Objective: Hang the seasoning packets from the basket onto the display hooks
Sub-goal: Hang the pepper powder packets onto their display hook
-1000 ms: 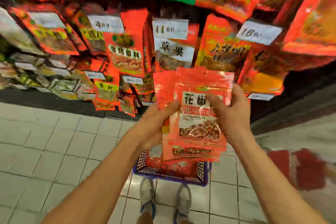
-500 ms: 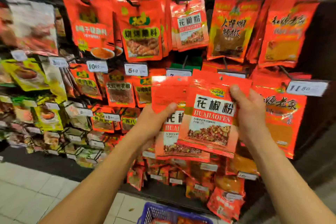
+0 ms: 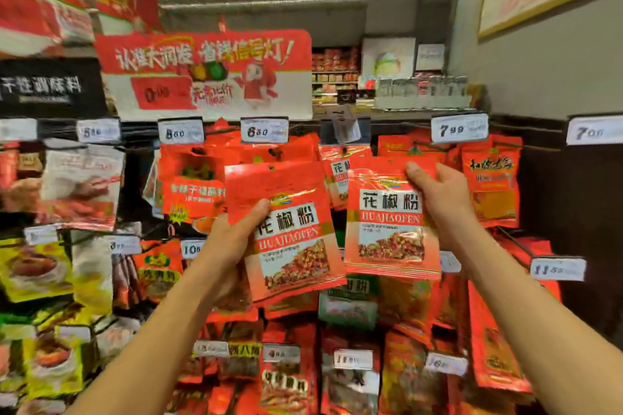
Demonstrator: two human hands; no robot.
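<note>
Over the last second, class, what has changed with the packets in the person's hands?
The single stack has been split: the left hand holds one bunch of packets, the right hand another bunch, raised from above the basket to the top hooks. Both hands kept gripping throughout.

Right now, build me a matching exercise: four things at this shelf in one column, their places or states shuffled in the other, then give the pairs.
Column one:
1. left hand
2. right hand
3. 7.99 price tag
4. red promo sign

Column two:
A. hangs above the price tags
B. grips a tilted packet stack
C. up right of the right hand
D. holds an upright packet stack

Pairs: 1-B, 2-D, 3-C, 4-A
</note>
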